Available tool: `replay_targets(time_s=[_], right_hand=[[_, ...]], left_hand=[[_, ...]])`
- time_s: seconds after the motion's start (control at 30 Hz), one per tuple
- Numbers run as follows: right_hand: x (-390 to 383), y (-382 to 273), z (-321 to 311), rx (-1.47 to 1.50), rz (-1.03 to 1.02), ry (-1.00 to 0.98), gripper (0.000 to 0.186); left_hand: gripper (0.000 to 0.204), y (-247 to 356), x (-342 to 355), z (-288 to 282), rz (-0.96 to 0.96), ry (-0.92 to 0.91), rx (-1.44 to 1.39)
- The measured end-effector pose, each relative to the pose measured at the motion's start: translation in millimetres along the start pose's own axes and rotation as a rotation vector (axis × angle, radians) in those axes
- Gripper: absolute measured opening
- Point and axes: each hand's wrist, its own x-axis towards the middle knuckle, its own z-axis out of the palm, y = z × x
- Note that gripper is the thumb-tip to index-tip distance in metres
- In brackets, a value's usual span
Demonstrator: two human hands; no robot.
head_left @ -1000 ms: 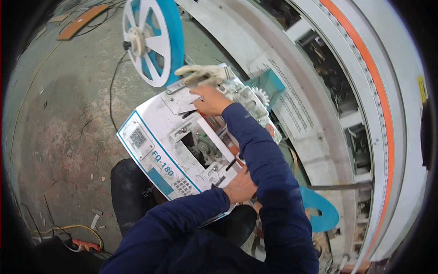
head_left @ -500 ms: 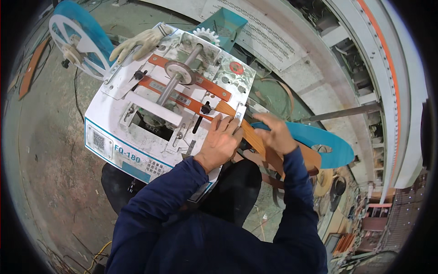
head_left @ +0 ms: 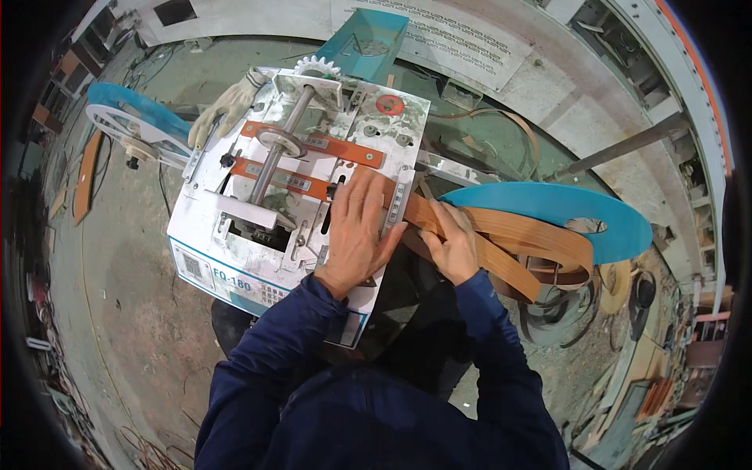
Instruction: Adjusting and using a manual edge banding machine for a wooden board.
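A brown wood-grain edge-banding strip (head_left: 509, 225) comes in loops off a blue disc reel (head_left: 564, 202) at the right of a white tabletop machine (head_left: 200, 211). My right hand (head_left: 453, 247) pinches the strip just outside the machine's right edge, thumb and fingers closed on it. Flat on the machine top lies my left hand (head_left: 356, 231), its fingers stretched out and its thumb apart. Its fingertips cover the spot where the strip meets the orange guide bar (head_left: 270, 174), so the strip's end is hidden. A second orange guide bar (head_left: 352, 151) runs behind it.
A metal shaft with a wheel (head_left: 280, 142) crosses the guide bars. A work glove (head_left: 227, 110) hangs over the machine's far left corner, near a white spoked reel (head_left: 129, 129). Behind are a blue chute (head_left: 368, 43) and a gear (head_left: 317, 66). Scraps litter the floor (head_left: 141, 290).
My right hand has come down from beside the strip and closed on it. My left hand has flattened out on the machine top, fingers extended. The view has shifted.
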Motion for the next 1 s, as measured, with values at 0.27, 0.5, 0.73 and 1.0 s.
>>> replay_targets(time_s=[0.27, 0.5, 0.73, 1.0], right_hand=[[8.6, 0.4, 10.0, 0.082, 0.001, -0.02, 0.055], [7.5, 3.2, 14.3, 0.175, -0.004, 0.03, 0.054], [5.6, -1.3, 15.6, 0.077, -0.015, 0.05, 0.052], [1.4, 0.9, 3.8, 0.047, 0.005, 0.037, 0.053]], left_hand=[[0.07, -24.6, 6.0, -25.9, -0.066, -0.217, 0.214], [0.055, -32.5, 26.4, -35.6, -0.172, -0.27, 0.204], [0.035, -63.8, 49.2, -22.8, -0.226, -0.2, 0.101], [0.013, -67.8, 46.7, -9.8, -0.077, -0.109, 0.199]])
